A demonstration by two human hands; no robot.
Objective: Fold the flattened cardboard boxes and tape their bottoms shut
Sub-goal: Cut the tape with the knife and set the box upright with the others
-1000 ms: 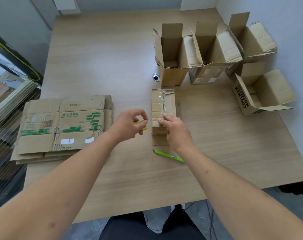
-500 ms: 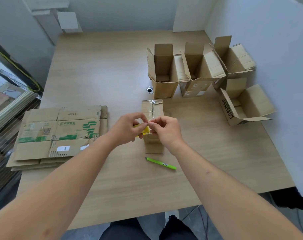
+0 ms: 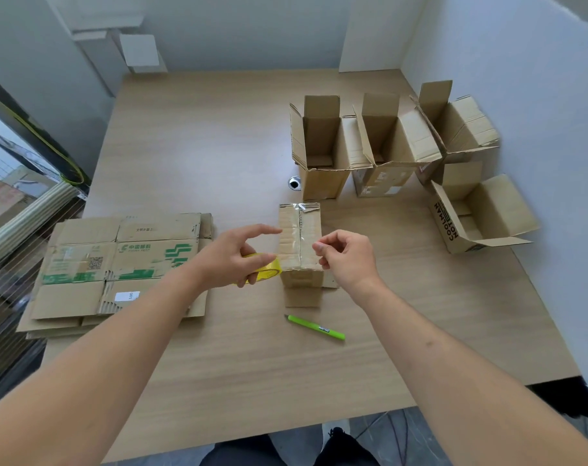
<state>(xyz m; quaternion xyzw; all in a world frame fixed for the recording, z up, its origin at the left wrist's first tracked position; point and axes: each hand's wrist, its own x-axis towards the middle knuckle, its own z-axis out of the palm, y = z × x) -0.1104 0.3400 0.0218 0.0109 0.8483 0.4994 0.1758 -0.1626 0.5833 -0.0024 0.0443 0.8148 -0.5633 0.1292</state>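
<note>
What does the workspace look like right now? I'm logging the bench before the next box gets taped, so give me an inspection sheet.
Surface: wooden table, with a round grommet hole.
Job's things: box being taped stands bottom-up with clear tape along its seam; stack of flattened boxes at left; four folded boxes with open tops at the far right.
Clutter: green pen-like tool lying near the front.
Grips: left hand holds a yellow tape roll; right hand pinches at the tape end, which is too faint to confirm.
Cables: yellow-green cable off the table at left.
Surroundings: white walls; person's dark trousers below.
</note>
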